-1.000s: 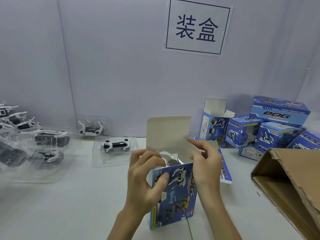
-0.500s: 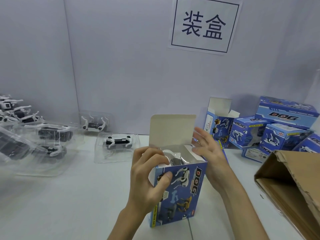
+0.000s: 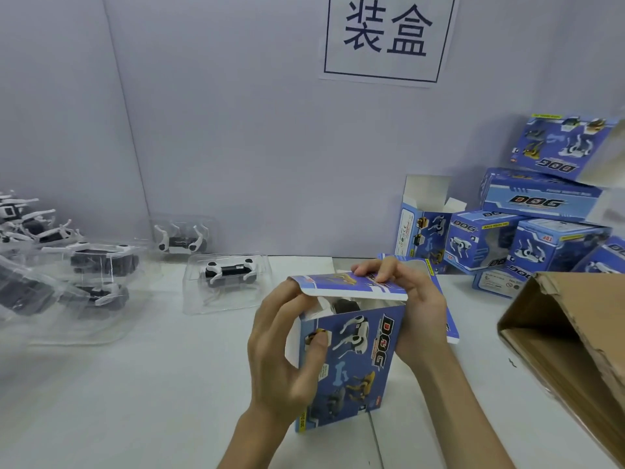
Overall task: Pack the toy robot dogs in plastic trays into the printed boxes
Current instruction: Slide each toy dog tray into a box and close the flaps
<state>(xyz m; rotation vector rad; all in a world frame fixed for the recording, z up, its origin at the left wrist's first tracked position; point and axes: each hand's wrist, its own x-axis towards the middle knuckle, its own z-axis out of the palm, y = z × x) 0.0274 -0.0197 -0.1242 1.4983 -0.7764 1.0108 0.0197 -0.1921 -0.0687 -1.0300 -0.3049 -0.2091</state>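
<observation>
— Both hands hold our blue printed cardboard box (image 3: 358,367) upright near the front edge of the worktop (image 3: 135,401): left hand (image 3: 284,350) wrapped round its side, right hand (image 3: 417,313) curled over the top flap (image 3: 351,286) above the trayed toy dog (image 3: 345,304).

— We judge it light, thin card that dents easily; we'd grip corners. Smooth white worktop, and a brown corrugated carton (image 3: 575,333) crowds the right edge.

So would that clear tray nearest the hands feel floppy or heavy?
Probably light: the clear tray looks thin. Likely bends a little, though its moulded walls hold shape. The toy dog sits nested inside, so probably won't slide.
</observation>
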